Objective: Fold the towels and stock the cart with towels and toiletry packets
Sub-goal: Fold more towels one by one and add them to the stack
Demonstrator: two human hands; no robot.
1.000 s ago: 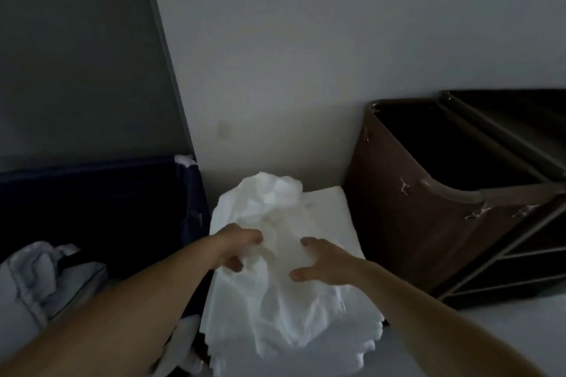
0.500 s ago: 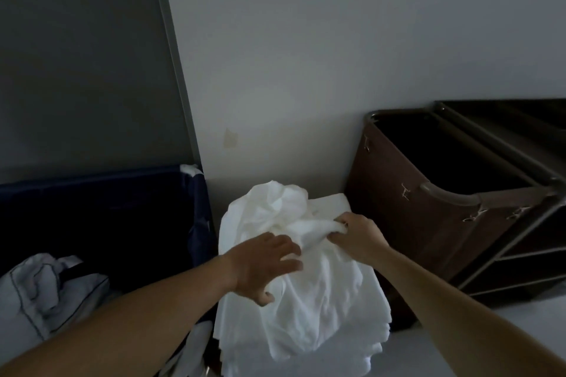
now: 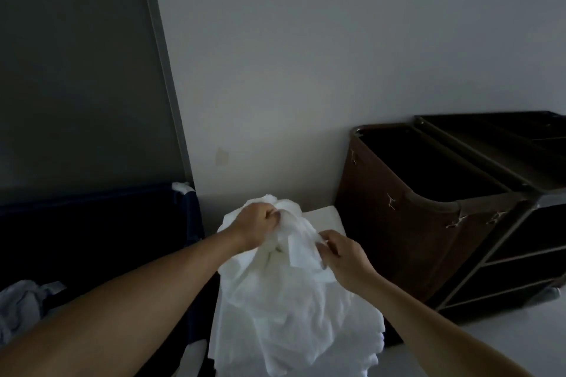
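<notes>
The job looks barely begun — the cart (image 3: pixel 435 223), right of the towel pile (image 3: pixel 324 214), shows bare shelves and no toiletry packets are visible. A crumpled towel (image 3: pixel 288 294) sits on that pile. The left hand (image 3: pixel 257 223) fists its top; the right hand (image 3: pixel 343 257) pinches an edge — both arms reach forward.

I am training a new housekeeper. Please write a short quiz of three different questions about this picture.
1. True or false: the left hand is clenched on the crumpled white cloth towel.
2. The brown fabric hamper with metal rim stands on which side of the towel: A) left B) right?
3. Fill in: the right hand pinches the towel's ____.

Key: 1 true; 2 B; 3 edge.
</notes>
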